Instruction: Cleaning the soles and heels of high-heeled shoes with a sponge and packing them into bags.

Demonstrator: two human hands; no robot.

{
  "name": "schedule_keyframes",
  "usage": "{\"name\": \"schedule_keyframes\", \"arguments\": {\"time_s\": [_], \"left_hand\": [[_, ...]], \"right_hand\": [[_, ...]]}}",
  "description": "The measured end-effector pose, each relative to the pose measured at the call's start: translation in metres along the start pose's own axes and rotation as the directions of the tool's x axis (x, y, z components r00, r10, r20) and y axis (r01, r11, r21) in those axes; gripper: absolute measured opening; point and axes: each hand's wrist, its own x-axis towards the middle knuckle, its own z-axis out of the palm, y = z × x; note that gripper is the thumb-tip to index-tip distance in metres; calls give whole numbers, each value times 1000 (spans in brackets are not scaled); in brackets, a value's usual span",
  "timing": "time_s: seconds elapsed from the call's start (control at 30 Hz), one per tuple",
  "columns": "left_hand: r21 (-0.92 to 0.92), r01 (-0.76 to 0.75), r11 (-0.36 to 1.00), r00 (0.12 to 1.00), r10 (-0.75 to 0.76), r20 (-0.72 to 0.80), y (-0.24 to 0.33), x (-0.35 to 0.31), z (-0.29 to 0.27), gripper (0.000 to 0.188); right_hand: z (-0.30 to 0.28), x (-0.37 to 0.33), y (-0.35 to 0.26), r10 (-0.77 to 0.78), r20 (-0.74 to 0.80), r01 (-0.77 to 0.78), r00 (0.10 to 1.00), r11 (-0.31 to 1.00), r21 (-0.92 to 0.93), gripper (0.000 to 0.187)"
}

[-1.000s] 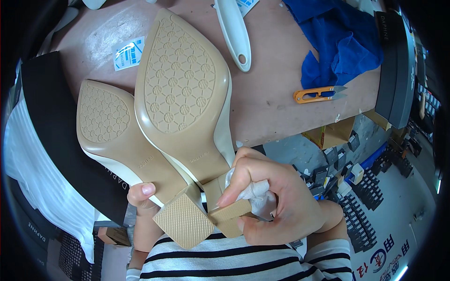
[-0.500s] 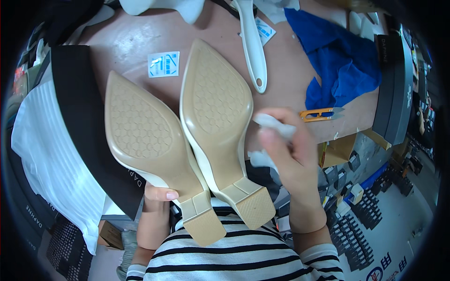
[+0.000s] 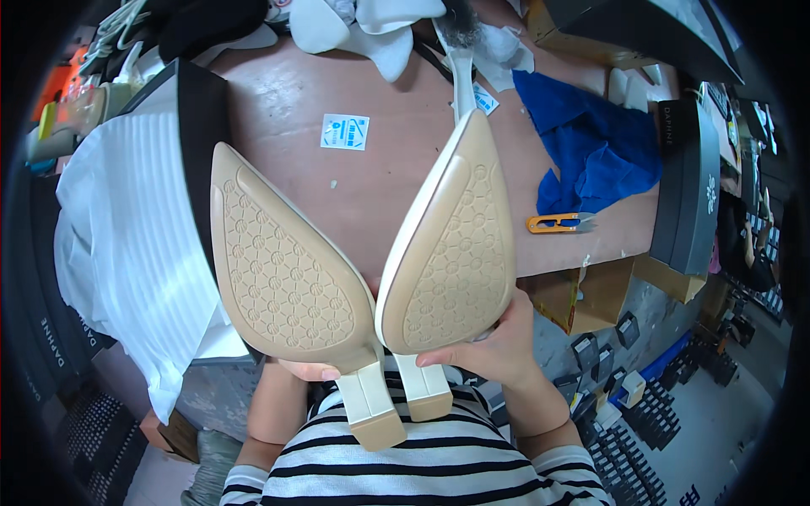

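A pair of pointed, block-heeled shoes is held soles toward me, toes away and heels near my striped shirt. Their tan soles carry a honeycomb pattern and their sides are cream. My left hand grips the left shoe near the heel, thumb showing at its edge. Around the right shoe, my right hand is closed, with the thumb across the sole by the heel. The shoes meet near their heels while the toes spread apart. Most left-hand fingers are hidden behind the sole.
A black box with white tissue paper stands at the left. On the table lie a small printed packet, orange thread snips and a blue cloth. A white-handled brush is beyond the right shoe.
My right hand has come from the right, where it held a white wad, onto the right shoe. That shoe has tilted and its toe has swung right. The wad is no longer plainly visible.
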Motion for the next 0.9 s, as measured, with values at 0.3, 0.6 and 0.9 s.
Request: {"name": "schedule_keyframes", "arguments": {"time_s": [0.3,0.6,0.9], "left_hand": [[6,-232,973,937,221,271,9,-9,17,80],[-38,-95,995,937,102,335,4,-22,11,73],[-59,32,998,910,-4,414,4,-26,1,70]], "right_hand": [[12,-21,-17,-144,-81,146,986,989,20,65],[23,-29,-22,-106,-177,147,978,961,233,65],[20,-23,-19,-46,-106,75,993,954,291,68]]}}
